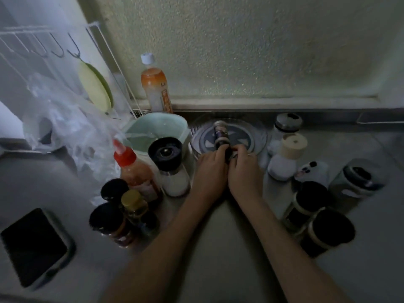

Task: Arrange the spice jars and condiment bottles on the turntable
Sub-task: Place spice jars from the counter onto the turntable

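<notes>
**A:** Hands (211,166) meeting right at the near rim of the turntable (260,136) — that's the left hand I marked, with the right hand (244,166) pressed up beside it. Both are curled around the bottom of a small dark jar (221,134) with a purple label. Left fingers (220,150) wrap one side, right fingers (241,149) close in from the other, so it's pinched between the two.

**B:** Is the jar actually on the turntable?

**A:** It sits over the clear disc, just beyond the fingertips, leaning a bit toward the wall. Can't tell if its base is touching the disc, the hands hide that part.

**B:** What else is around?

**A:** Left of the left hand, nearly touching the wrist, there's a grinder (168,162) with a black top. Further left, a red-capped sauce bottle (133,171) and a clump of dark-lidded jars (118,213) — pretty blurry. Beyond the grinder, a pale green container (175,125), and an orange drink bottle (156,88) against the wall.

**B:** And right side?

**A:** Right of the right fingers, a white bottle with a cream cap (286,158), a glass shaker (286,125) past it, and closer in, two black-lidded jars (317,224). Phone (35,246) lying well off to the left.
</notes>
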The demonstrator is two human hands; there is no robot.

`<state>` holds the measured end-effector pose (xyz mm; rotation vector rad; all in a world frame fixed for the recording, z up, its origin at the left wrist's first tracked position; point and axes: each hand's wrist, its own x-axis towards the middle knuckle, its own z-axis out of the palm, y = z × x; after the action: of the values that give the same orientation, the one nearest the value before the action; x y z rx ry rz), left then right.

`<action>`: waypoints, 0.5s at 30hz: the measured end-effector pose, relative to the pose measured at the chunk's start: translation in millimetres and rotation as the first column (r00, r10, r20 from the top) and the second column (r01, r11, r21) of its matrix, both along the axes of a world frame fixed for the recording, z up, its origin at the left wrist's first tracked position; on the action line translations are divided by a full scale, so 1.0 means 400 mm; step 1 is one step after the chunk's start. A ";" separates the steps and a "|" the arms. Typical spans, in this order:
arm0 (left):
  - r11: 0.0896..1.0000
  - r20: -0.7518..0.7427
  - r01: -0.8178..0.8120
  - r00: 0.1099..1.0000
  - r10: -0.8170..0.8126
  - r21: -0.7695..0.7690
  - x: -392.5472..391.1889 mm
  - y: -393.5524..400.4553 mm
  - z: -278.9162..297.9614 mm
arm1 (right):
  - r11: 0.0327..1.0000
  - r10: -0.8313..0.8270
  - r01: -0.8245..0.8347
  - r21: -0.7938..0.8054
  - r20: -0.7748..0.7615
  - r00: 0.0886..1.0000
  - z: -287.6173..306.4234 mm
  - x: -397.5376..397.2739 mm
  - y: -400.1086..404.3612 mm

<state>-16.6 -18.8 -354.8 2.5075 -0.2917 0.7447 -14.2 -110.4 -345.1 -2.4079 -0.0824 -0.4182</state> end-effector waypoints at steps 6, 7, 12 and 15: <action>0.993 0.053 0.058 0.997 -0.053 -0.099 -0.051 0.009 -0.020 | 1.000 0.003 -0.003 0.008 0.068 0.998 -0.014 -0.061 -0.001; 0.991 0.050 0.074 0.996 -0.069 -0.115 -0.080 0.009 -0.024 | 1.000 0.009 -0.009 0.002 0.067 0.998 -0.015 -0.090 -0.006; 0.991 0.031 0.079 0.997 -0.076 -0.111 -0.231 0.001 -0.034 | 0.998 0.049 -0.048 -0.029 0.033 0.998 -0.004 -0.238 -0.029; 0.991 0.023 0.079 0.997 -0.077 -0.109 -0.306 -0.010 -0.020 | 0.999 0.038 -0.039 -0.036 -0.010 0.999 0.005 -0.300 -0.031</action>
<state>-139.0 -22.7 -363.0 2.3727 -0.3436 0.7334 -134.1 -123.0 -343.2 -2.4392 -0.1326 -0.3905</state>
